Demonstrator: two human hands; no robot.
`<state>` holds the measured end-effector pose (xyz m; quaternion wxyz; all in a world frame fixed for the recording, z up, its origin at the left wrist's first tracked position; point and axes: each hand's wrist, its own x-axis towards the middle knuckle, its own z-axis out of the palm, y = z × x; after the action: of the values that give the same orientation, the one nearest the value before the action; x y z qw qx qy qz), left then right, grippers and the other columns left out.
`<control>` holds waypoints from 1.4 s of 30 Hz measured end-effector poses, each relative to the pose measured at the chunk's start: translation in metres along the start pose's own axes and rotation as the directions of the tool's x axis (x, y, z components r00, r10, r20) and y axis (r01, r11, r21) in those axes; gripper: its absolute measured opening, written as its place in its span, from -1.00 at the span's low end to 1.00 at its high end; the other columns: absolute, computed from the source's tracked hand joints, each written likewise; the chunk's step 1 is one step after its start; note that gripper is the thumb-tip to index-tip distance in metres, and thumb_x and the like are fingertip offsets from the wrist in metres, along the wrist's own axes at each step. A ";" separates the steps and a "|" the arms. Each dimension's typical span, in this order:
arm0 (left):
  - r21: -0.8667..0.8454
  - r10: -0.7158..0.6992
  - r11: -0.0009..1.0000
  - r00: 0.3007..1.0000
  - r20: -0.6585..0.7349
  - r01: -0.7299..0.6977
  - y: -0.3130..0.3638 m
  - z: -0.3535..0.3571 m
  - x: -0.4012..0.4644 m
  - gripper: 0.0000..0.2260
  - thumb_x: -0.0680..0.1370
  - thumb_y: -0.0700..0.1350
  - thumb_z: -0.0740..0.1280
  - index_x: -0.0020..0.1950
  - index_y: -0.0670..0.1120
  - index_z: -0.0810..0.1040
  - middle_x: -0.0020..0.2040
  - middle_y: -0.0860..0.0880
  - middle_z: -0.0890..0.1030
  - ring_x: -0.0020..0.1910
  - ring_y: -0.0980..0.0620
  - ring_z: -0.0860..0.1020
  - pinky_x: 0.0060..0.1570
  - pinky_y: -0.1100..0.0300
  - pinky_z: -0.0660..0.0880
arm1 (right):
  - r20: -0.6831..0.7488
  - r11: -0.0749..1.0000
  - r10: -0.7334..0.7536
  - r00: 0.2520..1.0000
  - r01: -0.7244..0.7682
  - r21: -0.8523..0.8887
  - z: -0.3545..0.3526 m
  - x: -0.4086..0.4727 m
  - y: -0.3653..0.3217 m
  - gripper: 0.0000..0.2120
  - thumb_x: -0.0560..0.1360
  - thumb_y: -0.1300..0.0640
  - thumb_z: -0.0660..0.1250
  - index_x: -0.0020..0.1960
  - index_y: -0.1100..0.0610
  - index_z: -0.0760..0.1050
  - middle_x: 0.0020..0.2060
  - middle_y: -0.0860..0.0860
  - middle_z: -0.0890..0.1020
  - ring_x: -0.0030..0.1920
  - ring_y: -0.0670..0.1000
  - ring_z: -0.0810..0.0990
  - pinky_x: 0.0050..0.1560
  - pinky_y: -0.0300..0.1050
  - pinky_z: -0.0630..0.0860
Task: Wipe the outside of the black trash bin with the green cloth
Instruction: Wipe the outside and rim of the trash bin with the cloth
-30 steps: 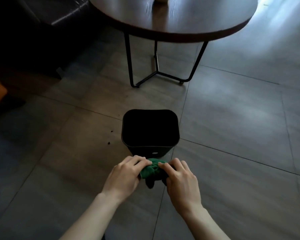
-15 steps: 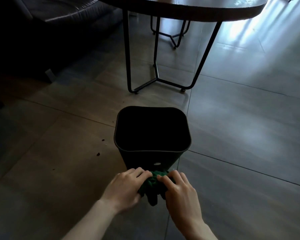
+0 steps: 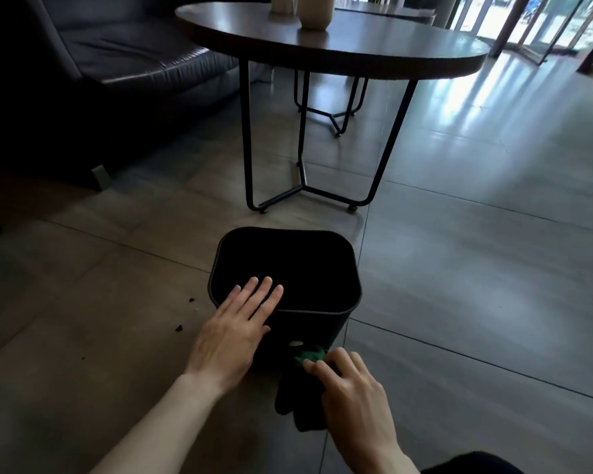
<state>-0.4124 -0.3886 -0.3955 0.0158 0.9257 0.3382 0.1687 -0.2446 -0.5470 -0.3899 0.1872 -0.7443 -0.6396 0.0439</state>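
The black trash bin (image 3: 322, 323) stands upright on the tiled floor in front of me, its mouth open and dark inside. My left hand (image 3: 235, 328) reaches over the bin's near left rim with the fingers stretched out flat and nothing in it. My right hand (image 3: 351, 391) holds the green cloth (image 3: 310, 357) against the bin's near wall, low down by a small pale mark. A dark fold of the cloth hangs below the fingers toward the floor.
A round dark table (image 3: 339, 46) on thin black metal legs stands just beyond the bin, with pale vases (image 3: 314, 12) on it. A dark leather sofa (image 3: 117, 56) fills the left. Small dark crumbs (image 3: 182, 323) lie on the floor left of the bin.
My left hand let go of the cloth and moved up onto the bin's rim. My right hand keeps the cloth against the near wall. The view has tilted up and closer.
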 end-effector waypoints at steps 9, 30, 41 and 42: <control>0.023 -0.027 0.999 0.996 -0.082 0.029 0.013 0.006 0.007 -0.38 0.48 -0.35 0.48 0.51 -0.03 0.46 0.45 -0.01 0.54 0.44 -0.07 0.51 0.36 -0.03 0.52 | -0.080 0.999 -0.039 0.996 0.039 -0.002 -0.011 0.000 0.025 -0.53 0.20 0.30 0.62 0.04 0.00 0.66 -0.13 -0.03 0.60 -0.17 0.04 0.60 -0.57 -0.06 0.53; -0.105 -0.163 0.981 0.987 0.015 0.163 -0.015 -0.038 0.042 -0.53 0.66 -0.07 0.30 0.57 0.13 0.34 0.50 0.07 0.48 0.52 0.07 0.39 0.50 0.16 0.26 | -0.324 0.988 -0.118 0.938 0.145 0.060 -0.061 0.038 0.027 -0.60 0.34 0.38 0.56 0.09 0.05 0.68 -0.06 0.01 0.63 -0.09 0.07 0.62 -0.43 0.01 0.60; 0.196 0.016 0.980 0.998 0.058 -0.027 -0.056 -0.009 0.036 -0.09 0.49 0.34 0.27 0.67 -0.08 0.00 0.68 -0.01 0.10 0.67 -0.02 0.00 0.61 -0.13 0.06 | -0.484 0.983 -0.113 0.868 0.170 0.075 0.004 0.098 0.010 -0.62 0.39 0.44 0.46 0.12 0.11 0.69 0.06 0.07 0.64 0.07 0.14 0.60 -0.25 0.09 0.63; 0.188 0.023 0.982 0.998 0.060 -0.034 -0.058 -0.009 0.037 -0.09 0.48 0.33 0.27 0.67 -0.08 0.02 0.68 -0.01 0.12 0.67 0.00 0.01 0.61 -0.10 0.08 | -0.489 0.981 -0.114 0.865 0.175 0.080 0.011 0.106 0.006 -0.63 0.39 0.44 0.46 0.12 0.12 0.68 0.08 0.08 0.64 0.10 0.15 0.61 -0.22 0.10 0.64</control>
<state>-0.4243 -0.3215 -0.3841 -0.0646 0.9322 0.3390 0.1091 -0.2232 -0.4422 -0.3840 0.3885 -0.6688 -0.6228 -0.1182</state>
